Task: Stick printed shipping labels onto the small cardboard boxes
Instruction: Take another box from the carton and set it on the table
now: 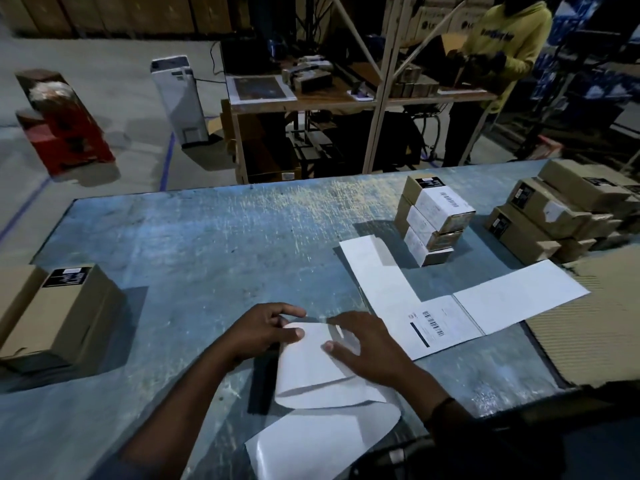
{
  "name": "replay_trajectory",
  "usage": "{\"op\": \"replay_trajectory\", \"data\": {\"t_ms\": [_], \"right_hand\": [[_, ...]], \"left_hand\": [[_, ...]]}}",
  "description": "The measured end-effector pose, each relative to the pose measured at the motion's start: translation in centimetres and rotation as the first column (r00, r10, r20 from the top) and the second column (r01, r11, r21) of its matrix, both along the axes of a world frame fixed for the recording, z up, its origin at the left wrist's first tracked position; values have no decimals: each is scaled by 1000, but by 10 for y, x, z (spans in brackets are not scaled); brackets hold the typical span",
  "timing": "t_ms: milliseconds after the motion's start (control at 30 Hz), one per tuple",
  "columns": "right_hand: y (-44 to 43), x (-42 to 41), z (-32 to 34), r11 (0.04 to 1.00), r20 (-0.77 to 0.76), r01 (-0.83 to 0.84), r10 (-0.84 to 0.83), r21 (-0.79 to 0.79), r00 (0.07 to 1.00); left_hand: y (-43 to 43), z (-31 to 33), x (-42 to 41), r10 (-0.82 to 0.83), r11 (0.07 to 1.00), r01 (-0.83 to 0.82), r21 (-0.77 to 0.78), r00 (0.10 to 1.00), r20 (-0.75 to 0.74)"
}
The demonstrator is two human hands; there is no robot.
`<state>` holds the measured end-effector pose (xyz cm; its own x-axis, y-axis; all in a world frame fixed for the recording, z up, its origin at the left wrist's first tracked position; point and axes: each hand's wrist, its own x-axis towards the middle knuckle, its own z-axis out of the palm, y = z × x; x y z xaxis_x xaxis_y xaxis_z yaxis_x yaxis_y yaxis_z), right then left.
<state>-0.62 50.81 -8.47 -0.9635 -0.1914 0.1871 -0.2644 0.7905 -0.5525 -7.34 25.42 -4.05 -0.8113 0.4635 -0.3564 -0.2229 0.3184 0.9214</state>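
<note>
Near the front of the blue table [207,244], both my hands work a curled white label sheet [311,372]. My left hand [263,327] pinches its top left corner between thumb and fingers. My right hand [360,337] holds the top right edge with its thumb on the sheet. A strip of label backing with one printed shipping label [433,323] lies to the right. A stack of three small labelled boxes [433,220] stands beyond it. A single cardboard box [65,313] sits at the left edge.
More brown boxes [561,209] are piled at the far right, beside a corrugated cardboard sheet [595,323]. Another loose white sheet [322,441] hangs off the front edge. Past the table a person in a yellow top [502,50] works at a wooden bench [346,95].
</note>
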Motion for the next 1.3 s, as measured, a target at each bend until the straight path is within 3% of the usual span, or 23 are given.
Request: {"op": "replay_trajectory", "data": {"t_ms": [133,267,467,567,700,800,900,1000,1133,1233,1300], "right_hand": [[-19,34,11,993,109,-111,106,47,988],[-36,41,-12,958,-2,-131,136,257,991],[24,12,-5,908,-110,63,-19,415,994],[75,4,4,864,-189,268,-204,426,960],[134,-12,19,788,-199,445,-399,426,895],[144,-23,23,812,-153,409,-381,416,912],[123,-29,15,849,-122,344,-323,400,939],[91,-30,4,898,-90,285,-271,335,959],[55,-27,5,960,20,262,-265,102,964],[33,-19,23,942,110,298,-283,-158,953],[20,-9,38,890,200,331,-279,-313,939]], "left_hand": [[4,-2,16,98,988,-77,130,982,-163],[11,-3,23,171,967,-130,217,969,-180],[1,-8,18,342,935,-317,157,923,-173],[-6,-6,18,342,938,-323,127,922,-182],[3,0,32,155,983,-174,-52,951,-267],[26,9,63,-129,984,104,-147,977,-172],[58,18,88,-325,901,282,-330,942,-81],[89,16,96,-356,871,312,-380,933,-49],[109,2,80,-229,947,238,-218,971,65],[111,-1,51,3,990,21,-136,986,169],[114,6,31,245,963,-267,42,928,281]]}}
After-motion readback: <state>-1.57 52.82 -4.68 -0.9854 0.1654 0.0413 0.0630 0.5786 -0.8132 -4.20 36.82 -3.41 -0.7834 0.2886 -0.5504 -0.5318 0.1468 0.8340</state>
